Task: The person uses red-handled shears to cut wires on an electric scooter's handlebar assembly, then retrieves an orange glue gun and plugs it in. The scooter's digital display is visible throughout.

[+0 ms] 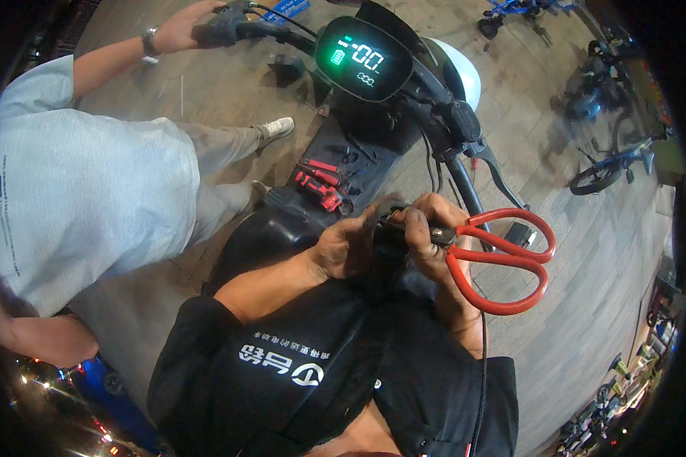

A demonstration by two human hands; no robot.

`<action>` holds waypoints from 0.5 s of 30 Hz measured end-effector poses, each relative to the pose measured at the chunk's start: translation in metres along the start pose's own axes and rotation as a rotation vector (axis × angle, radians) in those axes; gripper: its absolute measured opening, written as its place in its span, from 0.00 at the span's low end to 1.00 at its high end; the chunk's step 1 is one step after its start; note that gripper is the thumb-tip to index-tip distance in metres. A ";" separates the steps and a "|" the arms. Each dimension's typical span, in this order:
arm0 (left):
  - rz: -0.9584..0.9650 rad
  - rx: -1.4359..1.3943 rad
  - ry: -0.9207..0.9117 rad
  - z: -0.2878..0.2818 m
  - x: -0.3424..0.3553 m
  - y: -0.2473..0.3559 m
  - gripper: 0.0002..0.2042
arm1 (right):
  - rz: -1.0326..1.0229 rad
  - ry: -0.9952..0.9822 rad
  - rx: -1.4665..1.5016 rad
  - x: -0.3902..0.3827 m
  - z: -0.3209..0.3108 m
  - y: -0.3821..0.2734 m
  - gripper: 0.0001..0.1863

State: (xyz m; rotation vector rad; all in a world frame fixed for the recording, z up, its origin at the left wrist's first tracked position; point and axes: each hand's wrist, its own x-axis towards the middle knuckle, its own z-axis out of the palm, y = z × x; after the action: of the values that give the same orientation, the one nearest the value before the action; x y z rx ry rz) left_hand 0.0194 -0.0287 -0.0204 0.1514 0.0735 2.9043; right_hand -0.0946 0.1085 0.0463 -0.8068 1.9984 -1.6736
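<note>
Your right hand (427, 232) pinches the red-handled scissors (511, 260) near the pivot, their loops pointing right. Your left hand's (349, 242) fingers curl around a small black part (389, 240) in front of your chest; the blade tips are hidden. Beyond, red tools (322, 189) lie on the electric scooter's footboard (370, 181). A co-worker's hand (183, 29) rests at the left handlebar grip (218, 32).

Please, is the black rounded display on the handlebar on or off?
On: the black rounded display glows with white digits and a green battery symbol.
</note>
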 end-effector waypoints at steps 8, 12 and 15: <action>-0.028 0.012 0.184 -0.003 -0.005 -0.005 0.31 | -0.082 0.068 0.087 0.000 0.005 0.000 0.10; -0.049 0.078 0.245 -0.001 -0.005 -0.004 0.33 | -0.049 0.067 0.096 -0.003 0.006 0.002 0.10; -0.064 0.086 0.258 0.000 -0.006 -0.002 0.34 | -0.064 0.068 0.078 -0.003 0.008 0.005 0.10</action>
State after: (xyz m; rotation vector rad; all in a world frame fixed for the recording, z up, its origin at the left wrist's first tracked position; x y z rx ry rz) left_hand 0.0260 -0.0284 -0.0215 -0.2088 0.2418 2.8409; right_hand -0.0885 0.1053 0.0394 -0.8048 1.9571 -1.8263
